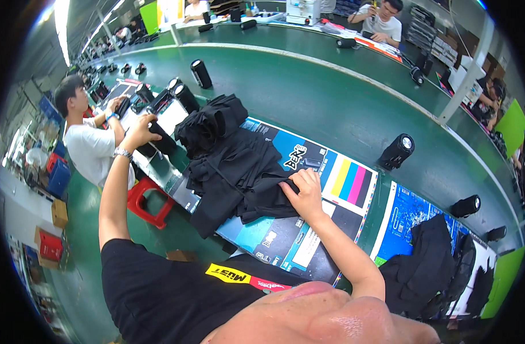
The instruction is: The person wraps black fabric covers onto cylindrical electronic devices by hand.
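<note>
My left hand (pixel 141 133) is stretched out to the far left, its thumb and fingers closed round the end of a black cylindrical speaker (pixel 164 143). In front of me lies a loose heap of black cloth pieces (pixel 234 166), many overlapping. At the heap's right edge, my right hand (pixel 304 194) pinches a black cloth piece (pixel 268 192) between thumb and fingers. Under the heap is a printed sheet (pixel 331 229) with colour bars and dark panels. Parts of the speaker are hidden by my left hand.
A co-worker in white (pixel 90 137) sits at the left beside several black speakers (pixel 185 97). More speakers stand on the green conveyor (pixel 308 80), one upright speaker (pixel 397 151) at the right. Another black cloth pile (pixel 417 266) lies right. A red stool (pixel 153 215) stands below the bench.
</note>
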Motion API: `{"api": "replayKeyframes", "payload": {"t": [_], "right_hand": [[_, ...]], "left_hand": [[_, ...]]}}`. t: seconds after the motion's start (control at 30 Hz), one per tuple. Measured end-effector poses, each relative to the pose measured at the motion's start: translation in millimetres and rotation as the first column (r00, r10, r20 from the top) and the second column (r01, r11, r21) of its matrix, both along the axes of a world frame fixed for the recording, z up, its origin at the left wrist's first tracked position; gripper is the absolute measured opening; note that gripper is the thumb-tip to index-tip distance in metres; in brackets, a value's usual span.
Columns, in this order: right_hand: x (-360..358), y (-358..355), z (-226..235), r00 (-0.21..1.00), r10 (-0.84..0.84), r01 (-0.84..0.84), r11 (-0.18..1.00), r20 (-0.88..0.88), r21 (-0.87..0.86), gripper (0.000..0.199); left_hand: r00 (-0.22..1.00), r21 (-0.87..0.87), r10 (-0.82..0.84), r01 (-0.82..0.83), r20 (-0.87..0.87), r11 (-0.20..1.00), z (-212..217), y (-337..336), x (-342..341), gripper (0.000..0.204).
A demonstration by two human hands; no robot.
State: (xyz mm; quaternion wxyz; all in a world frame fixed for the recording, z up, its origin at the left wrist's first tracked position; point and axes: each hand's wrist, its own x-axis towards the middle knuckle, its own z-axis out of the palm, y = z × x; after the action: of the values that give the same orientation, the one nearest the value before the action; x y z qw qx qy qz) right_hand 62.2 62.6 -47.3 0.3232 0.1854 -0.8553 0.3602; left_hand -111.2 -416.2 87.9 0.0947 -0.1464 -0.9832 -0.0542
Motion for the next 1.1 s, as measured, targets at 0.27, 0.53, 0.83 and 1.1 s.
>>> {"api": "replayKeyframes", "payload": {"t": [0.27, 0.53, 0.83, 1.1], "right_hand": [[-7.9, 0.6, -0.9, 0.998, -0.034, 0.040, 0.989, 0.043, -0.142, 0.030], [-9.9, 25.1, -24.1, 0.997, -0.010, 0.021, 0.988, 0.073, -0.155, 0.031], [-10.6, 17.9, -21.9, 0.993, 0.051, -0.030, 0.981, 0.103, -0.191, 0.031], [-10.3, 21.6, -20.9, 0.984, 0.068, -0.031, 0.975, 0.164, -0.219, 0.030]], "left_hand": [[0.854, -0.027, -0.025, 0.013, -0.519, 1.000, 115.9, 58.8, 11.8, 0.050], [0.892, 0.286, -0.159, 0.298, -0.423, 0.911, 130.2, 266.9, -13.9, 0.056], [0.875, -0.175, -0.427, 0.395, -0.229, 0.902, 21.3, 475.0, -71.9, 0.064], [0.881, -0.174, -0.449, 0.423, -0.149, 0.889, -41.9, 548.8, -62.5, 0.078]]}}
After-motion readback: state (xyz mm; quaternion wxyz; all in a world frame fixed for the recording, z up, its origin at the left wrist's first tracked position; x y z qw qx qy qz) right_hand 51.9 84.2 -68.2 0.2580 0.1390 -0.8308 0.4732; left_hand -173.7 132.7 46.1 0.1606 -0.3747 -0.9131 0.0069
